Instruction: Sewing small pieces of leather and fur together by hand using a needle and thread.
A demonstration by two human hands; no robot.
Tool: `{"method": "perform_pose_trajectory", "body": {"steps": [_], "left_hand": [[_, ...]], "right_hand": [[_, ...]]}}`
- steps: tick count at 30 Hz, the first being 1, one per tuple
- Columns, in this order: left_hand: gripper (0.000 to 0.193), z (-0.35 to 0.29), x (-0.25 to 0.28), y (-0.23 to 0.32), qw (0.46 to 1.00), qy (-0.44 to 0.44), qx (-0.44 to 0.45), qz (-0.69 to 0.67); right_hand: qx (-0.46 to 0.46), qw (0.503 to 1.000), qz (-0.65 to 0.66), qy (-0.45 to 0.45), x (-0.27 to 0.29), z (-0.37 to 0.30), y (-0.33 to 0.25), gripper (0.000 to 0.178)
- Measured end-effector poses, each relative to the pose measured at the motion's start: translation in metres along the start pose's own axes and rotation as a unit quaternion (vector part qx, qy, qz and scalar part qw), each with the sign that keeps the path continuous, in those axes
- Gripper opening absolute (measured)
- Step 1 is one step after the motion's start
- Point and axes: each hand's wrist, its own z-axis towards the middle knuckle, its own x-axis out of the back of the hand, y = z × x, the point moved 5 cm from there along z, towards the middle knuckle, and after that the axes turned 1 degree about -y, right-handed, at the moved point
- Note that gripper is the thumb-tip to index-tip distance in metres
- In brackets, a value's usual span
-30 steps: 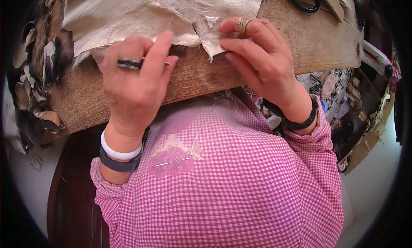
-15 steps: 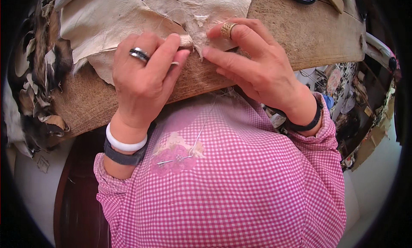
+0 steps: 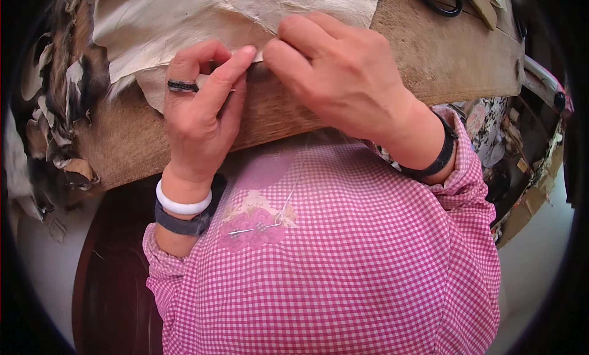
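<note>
Scuffed wooden tabletop (image 3: pixel 454 60) bears pale hide (image 3: pixel 162 30), its near edge pinched by the left hand (image 3: pixel 199 112), the right hand (image 3: pixel 350 79) curled, grip hidden; this edge-working step likely next wants a steady hold.

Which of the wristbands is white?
The white band on the left wrist, nearer the left hand; the lower left band and the right band are dark.

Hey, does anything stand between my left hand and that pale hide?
Nothing visible does. The left hand is at the near edge of the pale hide. The right hand is close beside it, its fingertips hidden from view, and the black handles lie off to the right on the wooden board.
</note>
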Motion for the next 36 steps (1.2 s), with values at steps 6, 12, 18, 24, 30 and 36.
{"method": "perform_pose_trajectory", "body": {"steps": [6, 12, 18, 24, 30, 36], "left_hand": [[0.039, -0.005, -0.003, -0.006, 1.0, 0.017, 0.014, -0.021], [0.037, -0.004, 0.001, -0.006, 0.999, 0.015, 0.013, -0.045], [0.03, -0.007, 0.032, -0.004, 0.988, 0.075, 0.055, -0.125], [0.084, -0.007, 0.03, 0.007, 0.946, -0.026, 0.175, -0.272], [0.119, 0.002, 0.002, 0.034, 0.901, -0.139, 0.196, -0.362], [0.11, 0.001, 0.009, 0.036, 0.859, -0.193, 0.267, -0.392]], "right_hand": [[0.078, 0.996, -0.021, -0.028, 0.006, -0.001, -0.001, 0.013], [0.127, 0.989, -0.046, -0.061, 0.004, -0.008, -0.008, 0.008], [0.041, 0.996, 0.053, -0.05, 0.035, -0.022, 0.003, 0.013], [0.0, 0.974, 0.226, -0.022, 0.05, -0.017, 0.004, 0.032], [-0.04, 0.951, 0.308, 0.015, 0.03, -0.009, -0.026, 0.026], [-0.225, 0.807, 0.543, -0.056, 0.027, -0.017, -0.003, 0.015]]}}
